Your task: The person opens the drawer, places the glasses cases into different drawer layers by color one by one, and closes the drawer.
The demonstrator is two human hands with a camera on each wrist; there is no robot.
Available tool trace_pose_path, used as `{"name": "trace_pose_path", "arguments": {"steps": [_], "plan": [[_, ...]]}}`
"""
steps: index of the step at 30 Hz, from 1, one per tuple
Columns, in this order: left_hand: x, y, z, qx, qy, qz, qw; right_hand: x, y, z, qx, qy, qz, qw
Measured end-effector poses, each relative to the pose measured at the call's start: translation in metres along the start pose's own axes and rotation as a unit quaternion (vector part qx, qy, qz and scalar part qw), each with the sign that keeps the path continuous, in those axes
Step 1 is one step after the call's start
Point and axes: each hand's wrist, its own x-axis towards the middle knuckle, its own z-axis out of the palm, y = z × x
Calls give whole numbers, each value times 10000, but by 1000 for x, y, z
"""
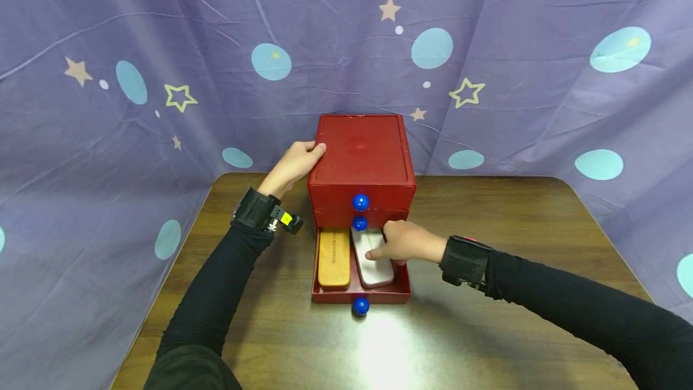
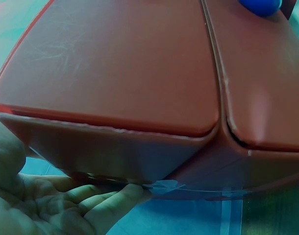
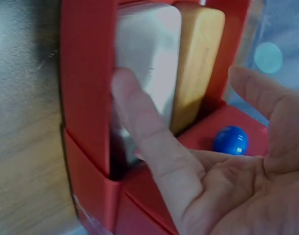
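From the head camera, we see a small red plastic chest of three drawers [image 1: 361,161] standing at the back of a dark wooden table [image 1: 487,330]. Each drawer front carries a round blue knob [image 1: 360,202]. The bottom drawer [image 1: 361,297] is pulled out towards us. Inside it, a flat orange-tan case [image 1: 334,257] lies on the left, and a flat silvery-white case with rounded corners [image 1: 373,266] lies just beside it on the right. Our left hand [image 1: 295,164] rests against the chest's upper left edge, thumb over the top. Our right hand [image 1: 403,241] reaches into the drawer, fingers laid on the silvery case.

From the left wrist, we see the chest's smooth red shell [image 2: 115,73] close up, with our left fingers [image 2: 110,203] straight and loose, pressed against its side, gripping nothing.

From the right wrist, we see our right hand [image 3: 213,176] spread open, one long finger [image 3: 139,122] pressing flat on the silvery case [image 3: 149,54], the thumb lifted clear. Nothing is pinched.

We judge the silvery case to be rigid, light and rather slick. It sits snug between the orange case [image 3: 198,63] and the drawer wall [image 3: 86,83], so its long sides offer little room. The near short end, or lifting one corner, looks the better hold.
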Motion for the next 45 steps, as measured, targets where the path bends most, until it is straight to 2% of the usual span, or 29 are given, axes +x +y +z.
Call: {"name": "trace_pose_path", "arguments": {"steps": [10,13,20,31,33,35,37,39,45], "plan": [[-1,1,1,77,20,-14,10000,-23,-9,-16,-73,118,-363,9992],[-1,2,1,70,22,-1,10000,-30,-12,-19,-251,189,-547,9980],[-3,2,0,46,41,3,10000,-45,-17,-18,-341,415,-937,9942],[-1,1,1,4,-22,-48,10000,-65,-25,-11,-512,877,-1979,9749],[-1,1,1,-5,-15,-43,10000,-68,-25,-8,-641,1037,-2251,9667],[-1,1,1,-15,-5,-27,10000,-71,-25,-4,-901,1274,-2620,9524],[-1,1,1,-29,5,-21,10000,-73,-24,1,-1209,1548,-3038,9323],[-1,1,2,-45,14,-16,10000,-75,-23,8,-1527,1806,-3470,9076],[-1,2,1,-90,6,-32,10000,-76,-24,25,-2318,2145,-4312,8452]]}}
